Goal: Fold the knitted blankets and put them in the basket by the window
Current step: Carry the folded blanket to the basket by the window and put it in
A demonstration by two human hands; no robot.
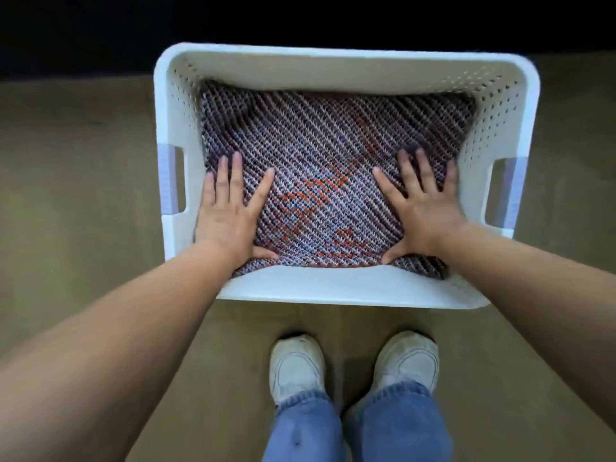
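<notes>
A: Entry, head view. Folded knitted blanket [326, 181] lies inside the white basket [346, 288], which sits on the floor [76, 168]. It fills the bottom nearly wall to wall. Only 1 blanket shows on top; I cannot tell if others lie beneath.

B: Hands?

A: Left hand [226, 215] and right hand [423, 208] both lie palm-down on the blanket, near the left and right walls. Fingers [233, 175] are spread wide and flat, gripping nothing.

B: Step in hand, by my reading: pressing the fold level.

A: Agreed. To do it well, press straight down with even weight on the 2 palms, then sweep outward toward the corners so the far edge sits flat against the back wall. Avoid dragging sideways; loose knit likely stretches and bunches. The near right corner rides up the wall slightly, so tuck it down.

B: Lift both hands vertically afterwards, so the fold does not shift.
</notes>
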